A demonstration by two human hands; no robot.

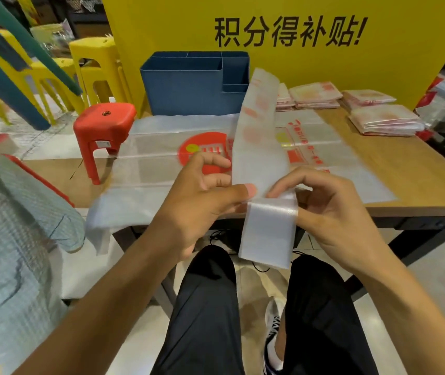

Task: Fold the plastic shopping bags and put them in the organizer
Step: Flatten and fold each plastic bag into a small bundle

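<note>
shop: yellow promo sign (283, 31), stacked plastic stools (99, 69), bag stacks (316, 94).

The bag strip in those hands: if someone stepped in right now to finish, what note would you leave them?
Left hand: pinches the folded bag strip at its crease.
Right hand: fingers grip the same crease; the strip's lower end hangs over the table edge.
Done: four stacks of folded bags lie at the table's far right.
Left: finish folding this strip, fold the flat bags spread on the table, then load everything into the blue organizer; no bags show in it from this view.
</note>
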